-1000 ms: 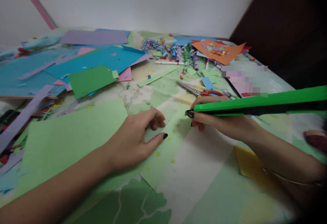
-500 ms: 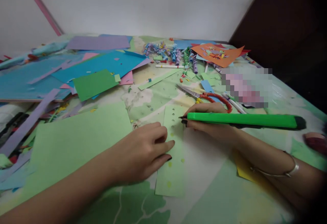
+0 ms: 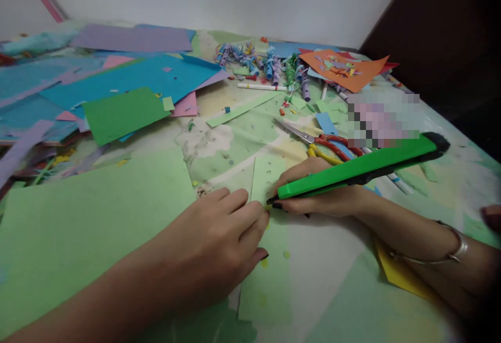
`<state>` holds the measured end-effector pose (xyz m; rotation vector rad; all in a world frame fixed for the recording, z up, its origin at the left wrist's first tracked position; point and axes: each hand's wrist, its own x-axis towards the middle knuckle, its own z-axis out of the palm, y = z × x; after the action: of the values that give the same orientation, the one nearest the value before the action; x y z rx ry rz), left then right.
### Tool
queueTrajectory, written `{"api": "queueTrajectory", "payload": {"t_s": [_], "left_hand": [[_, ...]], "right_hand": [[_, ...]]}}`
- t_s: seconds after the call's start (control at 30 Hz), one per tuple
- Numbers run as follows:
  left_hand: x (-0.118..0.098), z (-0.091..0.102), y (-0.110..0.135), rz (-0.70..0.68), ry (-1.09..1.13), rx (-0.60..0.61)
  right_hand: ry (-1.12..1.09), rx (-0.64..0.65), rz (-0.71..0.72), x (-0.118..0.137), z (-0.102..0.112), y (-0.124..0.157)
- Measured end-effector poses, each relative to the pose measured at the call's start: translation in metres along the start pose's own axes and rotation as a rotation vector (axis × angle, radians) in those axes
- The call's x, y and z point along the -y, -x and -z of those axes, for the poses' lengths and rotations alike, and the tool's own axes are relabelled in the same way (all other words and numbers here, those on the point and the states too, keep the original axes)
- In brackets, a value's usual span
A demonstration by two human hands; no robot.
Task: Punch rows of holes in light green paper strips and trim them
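Note:
A narrow light-green paper strip (image 3: 269,301) lies lengthwise before me, with small curved marks in a row near its far end. My left hand (image 3: 229,238) holds the strip down at its left edge, fingers curled and thumb on the paper. Several small yellow-green dots (image 3: 287,255) show on it. My right hand (image 3: 313,189) is closed round a green pen (image 3: 352,168) in a writing grip. The pen's black tip meets the strip just beyond my left fingertips. Part of the strip is hidden under my left hand.
A large light-green sheet (image 3: 97,207) lies left of the strip. Scissors (image 3: 340,147) rest beyond my right hand. Coloured sheets (image 3: 129,113), rolled paper tubes (image 3: 274,66) and an orange sheet (image 3: 344,71) with scraps lie farther back. A yellow paper piece (image 3: 399,275) sits by my right wrist.
The pen tip has moved down the strip towards me, and the pen's rear end has swung up and away. My view has shifted; my left hand still holds the strip.

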<state>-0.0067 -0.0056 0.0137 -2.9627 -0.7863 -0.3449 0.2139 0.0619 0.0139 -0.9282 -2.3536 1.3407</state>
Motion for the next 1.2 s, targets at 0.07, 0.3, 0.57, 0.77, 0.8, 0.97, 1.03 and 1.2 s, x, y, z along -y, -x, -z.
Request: {"api": "queueTrajectory", "payload": {"t_s": [0.07, 0.3, 0.57, 0.77, 0.8, 0.97, 1.03, 1.2], "left_hand": [[0.000, 0.000, 0.000, 0.005, 0.005, 0.005], [0.000, -0.002, 0.001, 0.017, 0.058, -0.001], [0.001, -0.003, -0.001, 0.021, 0.066, 0.018], [-0.002, -0.004, 0.000, 0.045, 0.102, 0.047], [-0.002, -0.004, -0.001, 0.046, 0.102, 0.048], [-0.002, -0.002, 0.000, 0.041, 0.099, 0.040], [-0.002, -0.001, 0.000, 0.043, 0.104, 0.046], [-0.002, -0.002, 0.001, 0.052, 0.113, 0.048]], "right_hand": [[0.048, -0.023, 0.005, 0.001, -0.001, 0.000], [0.183, -0.056, 0.045, -0.002, -0.004, 0.000], [0.263, -0.086, 0.040, 0.000, -0.008, 0.001], [0.348, -0.143, 0.044, 0.002, -0.015, -0.001], [0.351, -0.143, 0.042, 0.002, -0.016, -0.001], [0.332, -0.174, 0.018, 0.002, -0.016, 0.001], [0.300, -0.162, 0.038, 0.002, -0.015, 0.002], [0.292, -0.159, 0.051, 0.001, -0.014, 0.002]]}}
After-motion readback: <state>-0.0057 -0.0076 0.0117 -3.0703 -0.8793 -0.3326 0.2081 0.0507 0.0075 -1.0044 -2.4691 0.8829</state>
